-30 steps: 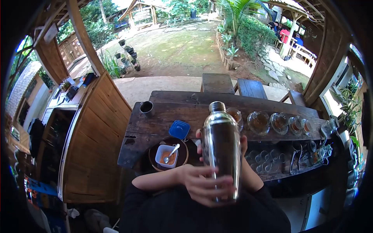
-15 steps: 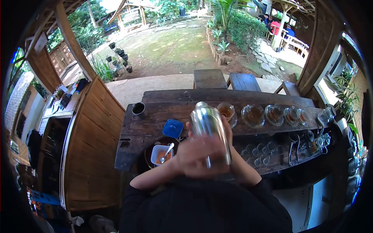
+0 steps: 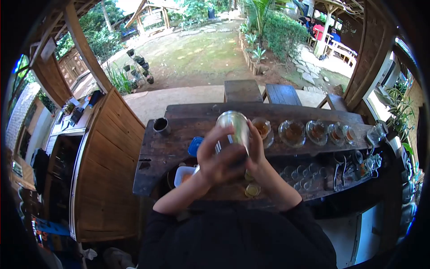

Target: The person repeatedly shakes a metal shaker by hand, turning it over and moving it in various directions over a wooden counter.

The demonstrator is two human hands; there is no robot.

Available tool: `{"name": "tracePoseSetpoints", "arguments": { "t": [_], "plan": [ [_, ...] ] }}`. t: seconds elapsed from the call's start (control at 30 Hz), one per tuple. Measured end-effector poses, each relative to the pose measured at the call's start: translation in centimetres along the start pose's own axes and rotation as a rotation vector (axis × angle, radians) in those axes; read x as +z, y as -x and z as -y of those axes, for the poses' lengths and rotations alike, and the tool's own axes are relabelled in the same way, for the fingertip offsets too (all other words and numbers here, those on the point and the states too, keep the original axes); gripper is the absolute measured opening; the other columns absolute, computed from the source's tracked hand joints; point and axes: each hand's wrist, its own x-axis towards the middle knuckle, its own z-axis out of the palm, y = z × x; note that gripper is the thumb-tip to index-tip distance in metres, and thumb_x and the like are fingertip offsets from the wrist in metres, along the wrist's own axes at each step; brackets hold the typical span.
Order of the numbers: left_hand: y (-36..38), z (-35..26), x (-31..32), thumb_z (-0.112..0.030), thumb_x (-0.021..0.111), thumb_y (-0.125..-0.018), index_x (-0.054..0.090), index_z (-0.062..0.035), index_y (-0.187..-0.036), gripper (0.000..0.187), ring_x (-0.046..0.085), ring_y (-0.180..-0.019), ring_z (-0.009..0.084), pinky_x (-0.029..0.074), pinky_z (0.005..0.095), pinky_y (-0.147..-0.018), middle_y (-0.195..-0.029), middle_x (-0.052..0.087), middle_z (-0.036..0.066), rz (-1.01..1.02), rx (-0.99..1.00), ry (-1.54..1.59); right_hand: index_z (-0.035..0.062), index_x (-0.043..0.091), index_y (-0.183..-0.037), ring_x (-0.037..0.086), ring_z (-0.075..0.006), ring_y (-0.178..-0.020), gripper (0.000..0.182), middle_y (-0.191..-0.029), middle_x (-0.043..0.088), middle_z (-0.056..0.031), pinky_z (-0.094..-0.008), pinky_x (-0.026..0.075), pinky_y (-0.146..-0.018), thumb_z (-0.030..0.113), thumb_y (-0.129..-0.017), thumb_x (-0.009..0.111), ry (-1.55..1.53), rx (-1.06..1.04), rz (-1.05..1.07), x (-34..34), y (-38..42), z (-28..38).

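Here is the metal shaker (image 3: 232, 117), up in the air above the worktop (image 3: 186, 117), clasped between two bare hands right in front of the chest! It leans away from the body, one round end showing at the top; the blur won't let me call whether that's the cap or the base. The left hand (image 3: 214, 162) is folded across the near side, smeared in the view, so I can't tell how its separate fingers sit. The right hand (image 3: 256, 150) hugs the other side, fingers curved up and pressed along the metal.

How does a thing like this handle? Stiff, I'd say, hard to dent or squash, but that polished skin looks slippery, more so if it's wet. The weight is anyone's guess, with the inside hidden. A sound hold, in my judgement, is a palm around the body and another hand securing each end, so that any loose cap stays put.

Down on the worktop, near the left forearm, sits a white tub (image 3: 180, 173), partly covered, with a blue lid (image 3: 194, 145) just beyond it. A dark cup (image 3: 160, 126) stands farther left. Over to the right, a glass cup (image 3: 260, 127) leads a row of filled ones: fragile company for swinging elbows!
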Motion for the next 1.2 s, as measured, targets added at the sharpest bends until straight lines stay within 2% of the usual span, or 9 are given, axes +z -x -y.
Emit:
{"name": "tracePoseSetpoints", "arguments": {
  "t": [0.1,0.33,0.43,0.53,0.63,0.73,0.93,1.03,1.2],
  "plan": [
    [0.7,-1.7,-0.1,-0.041,0.072,-0.079,0.051,-0.0157,-0.126,0.057,0.052,-0.114,0.0235,0.044,0.0515,-0.098,-0.121,0.052,0.015,-0.150,0.634,0.018,0.0057,0.024,-0.143,0.053,-0.0396,-0.110,0.103,-0.136,0.039,-0.0225,-0.0508,0.050,-0.091,0.065,-0.071,0.065,0.079,0.002,0.261,2.5,0.7,-0.1],
    [0.2,1.5,1.6,-0.028,0.079,-0.069,0.068,-0.0154,-0.099,0.035,0.062,-0.096,0.0292,0.053,0.0407,-0.077,-0.112,0.058,0.013,-0.159,-0.225,0.068,0.0048,0.036,-0.138,0.054,-0.0372,-0.112,0.082,-0.131,0.047,-0.0235,-0.0485,0.047,-0.095,0.062,-0.082,0.052,0.062,-0.063,-0.276,-2.0,-1.5,0.1],
    [0.1,-1.9,-1.3,-0.029,0.082,-0.070,0.065,-0.0252,-0.101,0.035,0.061,-0.098,0.0246,0.053,0.0376,-0.080,-0.112,0.057,0.007,0.003,0.276,-0.005,0.0034,0.030,-0.140,0.052,-0.0381,-0.114,0.085,-0.134,0.043,-0.0222,-0.0485,0.051,-0.090,0.059,-0.081,0.056,-0.020,-0.037,0.094,1.2,-0.3,-0.3],
    [4.4,-1.4,7.9,-0.035,0.078,-0.074,0.061,-0.0331,-0.105,0.035,0.063,-0.082,0.0140,0.054,0.0329,-0.071,-0.095,0.062,0.000,-1.007,0.676,-0.226,0.0017,0.031,-0.141,0.051,-0.0405,-0.116,0.096,-0.139,0.038,-0.0234,-0.0529,0.044,-0.097,0.057,-0.072,0.068,-0.131,-0.033,0.559,2.0,0.1,-1.1],
    [2.4,-1.5,0.8,-0.029,0.079,-0.071,0.065,-0.0226,-0.103,0.036,0.061,-0.094,0.0198,0.052,0.0345,-0.076,-0.099,0.062,0.003,0.060,0.063,-0.103,0.0014,0.030,-0.140,0.052,-0.0397,-0.114,0.091,-0.137,0.039,-0.0249,-0.0520,0.045,-0.096,0.052,-0.074,0.068,-0.222,0.027,0.178,-0.5,-1.3,0.0],
    [0.4,1.9,1.6,-0.038,0.081,-0.063,0.067,-0.0148,-0.103,0.048,0.061,-0.094,0.0253,0.051,0.0346,-0.073,-0.100,0.062,0.008,-0.093,-0.066,-0.040,-0.0008,0.035,-0.138,0.053,-0.0398,-0.113,0.083,-0.133,0.045,-0.0243,-0.0500,0.048,-0.094,0.059,-0.082,0.051,0.314,-0.393,-0.206,-7.1,-2.7,-2.0],
    [-0.9,-2.1,4.7,-0.027,0.082,-0.062,0.064,-0.0320,-0.101,0.043,0.063,-0.087,0.0156,0.050,0.0313,-0.076,-0.089,0.058,-0.004,-0.762,0.865,-0.070,-0.0005,0.030,-0.141,0.052,-0.0399,-0.115,0.097,-0.135,0.041,-0.0271,-0.0491,0.049,-0.091,0.053,-0.070,0.070,-0.056,-0.067,0.661,2.2,-1.2,0.1],
    [1.6,-0.4,0.8,-0.024,0.084,-0.061,0.064,-0.0213,-0.103,0.046,0.063,-0.091,0.0246,0.050,0.0405,-0.084,-0.101,0.060,0.005,0.127,0.022,0.110,-0.0010,0.035,-0.137,0.052,-0.0371,-0.114,0.089,-0.132,0.043,-0.0228,-0.0479,0.051,-0.090,0.061,-0.077,0.056,-0.139,-0.055,0.120,-0.9,-2.1,-0.1],
    [0.6,-1.2,-0.2,-0.023,0.081,-0.064,0.063,-0.0158,-0.106,0.046,0.057,-0.105,0.0284,0.049,0.0395,-0.086,-0.119,0.052,0.015,0.017,0.347,0.087,-0.0012,0.036,-0.136,0.056,-0.0374,-0.111,0.081,-0.129,0.048,-0.0243,-0.0457,0.050,-0.092,0.054,-0.080,0.056,-0.038,-0.029,0.228,0.8,-1.8,0.0]
  ]
}}
